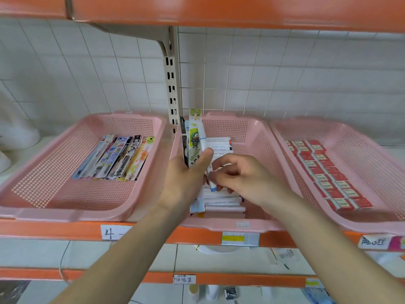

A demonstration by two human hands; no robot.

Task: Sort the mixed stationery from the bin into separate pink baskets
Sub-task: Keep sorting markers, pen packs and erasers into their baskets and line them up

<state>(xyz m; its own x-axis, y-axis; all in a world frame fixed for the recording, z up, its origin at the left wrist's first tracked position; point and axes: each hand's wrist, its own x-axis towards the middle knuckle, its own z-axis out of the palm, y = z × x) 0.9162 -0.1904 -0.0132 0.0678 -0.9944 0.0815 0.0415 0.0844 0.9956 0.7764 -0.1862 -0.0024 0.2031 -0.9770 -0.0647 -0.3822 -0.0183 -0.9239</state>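
Observation:
Three pink baskets stand side by side on an orange shelf. The left basket (32,172) holds several flat packaged pens (118,159). The middle basket (252,132) holds a stack of white markers (223,200). The right basket (355,137) holds rows of small red boxes (324,174). My left hand (186,178) grips an upright bundle of pen packets (194,139) over the middle basket's left side, together with a white marker with a blue cap (209,178). My right hand (238,174) pinches that marker at its lower part.
The orange shelf edge (197,235) carries paper labels below the baskets. An upper orange shelf (219,9) hangs overhead. A slotted metal upright (172,80) rises between the left and middle baskets against the white tiled wall. A lower shelf holds more goods.

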